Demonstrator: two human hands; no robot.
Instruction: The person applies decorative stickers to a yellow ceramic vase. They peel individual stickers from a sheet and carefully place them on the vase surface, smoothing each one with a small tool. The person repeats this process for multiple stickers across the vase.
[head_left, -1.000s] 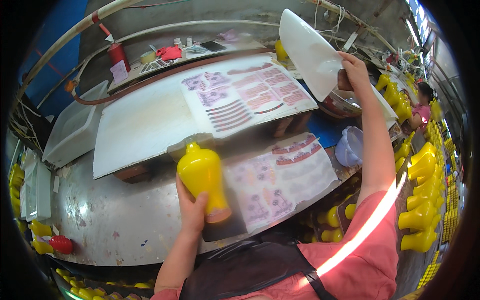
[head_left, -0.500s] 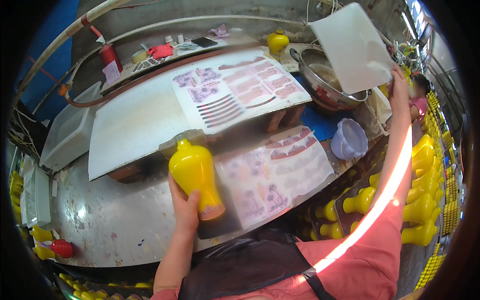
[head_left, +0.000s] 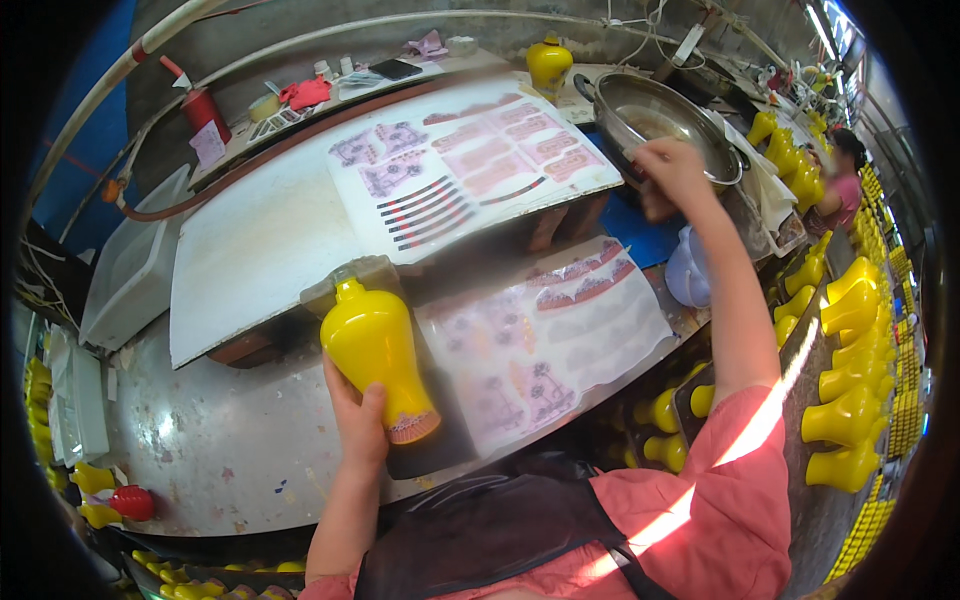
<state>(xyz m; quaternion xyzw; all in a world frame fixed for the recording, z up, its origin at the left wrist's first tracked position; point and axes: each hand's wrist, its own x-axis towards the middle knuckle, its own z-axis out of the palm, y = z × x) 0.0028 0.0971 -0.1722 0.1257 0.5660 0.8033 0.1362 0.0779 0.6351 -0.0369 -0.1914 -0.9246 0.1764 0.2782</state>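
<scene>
My left hand (head_left: 355, 415) is closed round a glossy yellow vase (head_left: 368, 340), which tilts with its neck away from me. A reddish patterned band circles the vase's foot. The neck end is against a dark, worn block (head_left: 385, 275) at the edge of the raised white board. My right hand (head_left: 672, 175) is curled closed over the near rim of a wide metal pot (head_left: 720, 138) of liquid. Whatever its fingers may hold is hidden. Just right of the left hand, a sheet of printed decals (head_left: 600, 340) lies on the metal table.
A white board (head_left: 260, 240) carries more decals and dark strips. Beyond it are a red bottle (head_left: 203, 112), a phone (head_left: 396, 69) and another yellow vase (head_left: 549, 66). A lilac bucket (head_left: 688, 270) stands below the pot. Several yellow vases (head_left: 845, 410) fill racks at right, where another person (head_left: 843, 185) sits.
My right hand has come down and inward to the pot's near rim. The pale flat sheet it held up is no longer in it. My left hand still holds the yellow vase.
</scene>
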